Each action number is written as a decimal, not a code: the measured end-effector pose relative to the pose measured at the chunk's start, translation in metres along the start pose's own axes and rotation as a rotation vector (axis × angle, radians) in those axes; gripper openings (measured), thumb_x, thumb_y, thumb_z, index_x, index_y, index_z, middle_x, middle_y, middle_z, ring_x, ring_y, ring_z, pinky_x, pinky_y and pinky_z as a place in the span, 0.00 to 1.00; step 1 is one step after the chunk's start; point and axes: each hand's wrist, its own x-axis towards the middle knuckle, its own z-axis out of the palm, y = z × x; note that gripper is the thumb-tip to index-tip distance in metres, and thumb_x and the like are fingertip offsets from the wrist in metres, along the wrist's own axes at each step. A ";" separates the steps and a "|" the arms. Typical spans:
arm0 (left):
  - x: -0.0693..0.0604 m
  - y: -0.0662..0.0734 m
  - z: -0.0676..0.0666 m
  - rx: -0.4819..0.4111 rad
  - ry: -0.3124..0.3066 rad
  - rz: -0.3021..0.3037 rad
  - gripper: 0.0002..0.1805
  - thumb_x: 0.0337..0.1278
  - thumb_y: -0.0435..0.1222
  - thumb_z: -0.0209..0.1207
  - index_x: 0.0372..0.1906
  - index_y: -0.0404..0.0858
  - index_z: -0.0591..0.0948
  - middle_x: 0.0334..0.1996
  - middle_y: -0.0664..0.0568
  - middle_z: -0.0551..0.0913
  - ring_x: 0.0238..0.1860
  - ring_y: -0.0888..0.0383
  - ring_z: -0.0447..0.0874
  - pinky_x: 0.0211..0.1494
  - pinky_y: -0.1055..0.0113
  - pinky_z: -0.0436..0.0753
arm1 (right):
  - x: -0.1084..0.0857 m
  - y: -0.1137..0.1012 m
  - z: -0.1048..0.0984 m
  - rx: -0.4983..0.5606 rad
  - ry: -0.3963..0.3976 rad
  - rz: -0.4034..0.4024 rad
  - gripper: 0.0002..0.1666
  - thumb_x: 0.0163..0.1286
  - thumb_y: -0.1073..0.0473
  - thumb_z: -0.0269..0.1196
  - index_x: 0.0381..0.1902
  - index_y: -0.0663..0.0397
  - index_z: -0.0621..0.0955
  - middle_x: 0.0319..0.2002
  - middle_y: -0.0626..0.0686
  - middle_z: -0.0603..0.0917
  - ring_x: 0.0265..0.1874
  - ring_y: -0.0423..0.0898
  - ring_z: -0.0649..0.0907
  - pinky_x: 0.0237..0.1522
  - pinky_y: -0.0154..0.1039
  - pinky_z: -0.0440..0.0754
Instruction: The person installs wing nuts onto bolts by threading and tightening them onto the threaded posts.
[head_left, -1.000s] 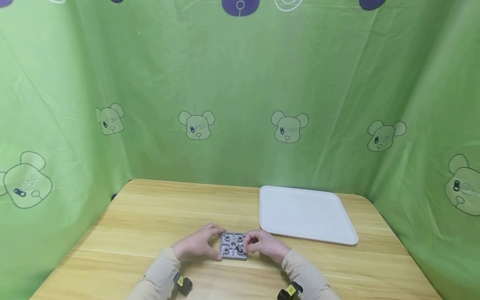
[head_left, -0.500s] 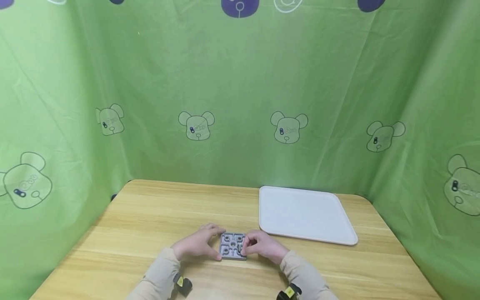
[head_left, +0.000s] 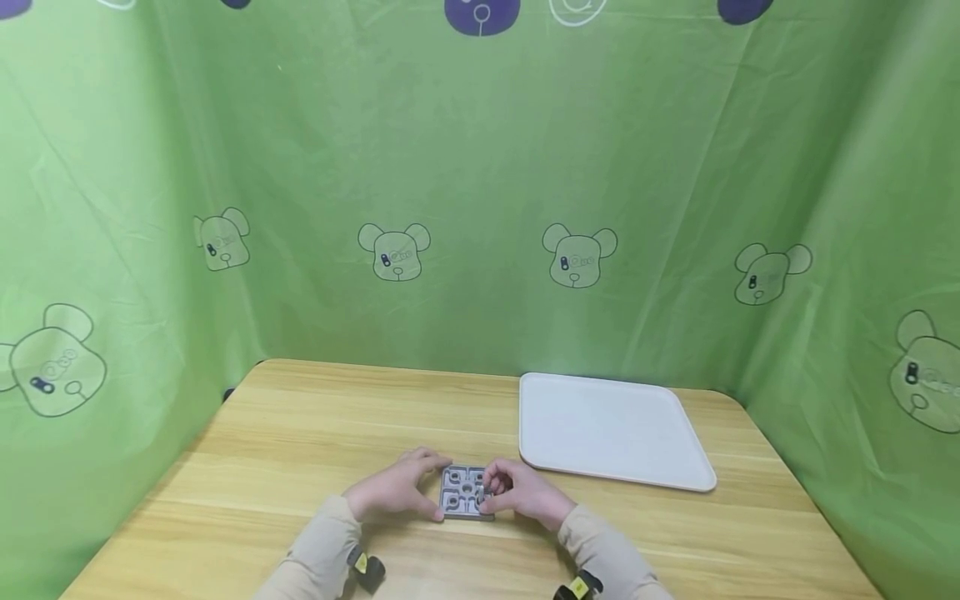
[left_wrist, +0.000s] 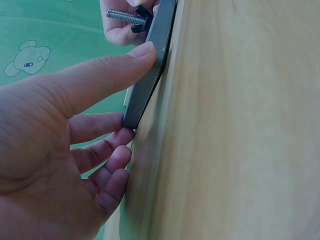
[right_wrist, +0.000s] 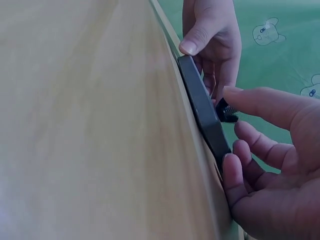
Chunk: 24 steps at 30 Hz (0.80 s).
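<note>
A grey square plate [head_left: 467, 489] with recessed holes lies flat on the table in the head view. My left hand [head_left: 397, 488] holds its left side, with thumb and index finger on two corners. Near the plate's front right hole stands a black wing nut [left_wrist: 143, 20] around an upright threaded bolt [left_wrist: 121, 16]. My right hand [head_left: 528, 493] is at that wing nut, its thumb and index finger on either side of the black wings [right_wrist: 226, 111]. The right hand's other fingers curl beside the plate's right edge. The bolt's lower end is hidden.
A white rectangular tray [head_left: 615, 429] lies at the back right of the wooden table [head_left: 337, 417], just beyond my right hand. Green cloth [head_left: 480, 317] with printed bear heads encloses the table's back and sides.
The right thumb and index finger have shifted around the wing nut, closing together and then spreading apart a little. The left hand and plate have stayed in place.
</note>
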 end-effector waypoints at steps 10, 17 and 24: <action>0.001 -0.002 0.001 -0.002 0.004 -0.003 0.48 0.38 0.46 0.73 0.70 0.38 0.67 0.68 0.43 0.67 0.70 0.40 0.62 0.72 0.35 0.61 | 0.002 0.001 0.001 -0.014 0.002 -0.001 0.18 0.50 0.64 0.72 0.39 0.62 0.79 0.31 0.48 0.73 0.34 0.43 0.72 0.37 0.29 0.71; 0.002 -0.003 0.002 0.005 0.004 0.005 0.48 0.38 0.46 0.73 0.70 0.39 0.67 0.68 0.44 0.68 0.69 0.41 0.63 0.72 0.36 0.61 | 0.001 -0.001 0.002 -0.015 0.012 0.008 0.16 0.50 0.66 0.71 0.35 0.65 0.77 0.30 0.47 0.73 0.34 0.42 0.72 0.36 0.29 0.70; 0.002 -0.004 0.001 0.012 0.003 0.004 0.48 0.38 0.46 0.73 0.69 0.38 0.68 0.67 0.44 0.68 0.69 0.41 0.63 0.72 0.36 0.62 | -0.001 -0.001 0.001 0.008 0.001 -0.030 0.14 0.50 0.69 0.68 0.34 0.70 0.76 0.30 0.47 0.73 0.33 0.42 0.72 0.35 0.28 0.71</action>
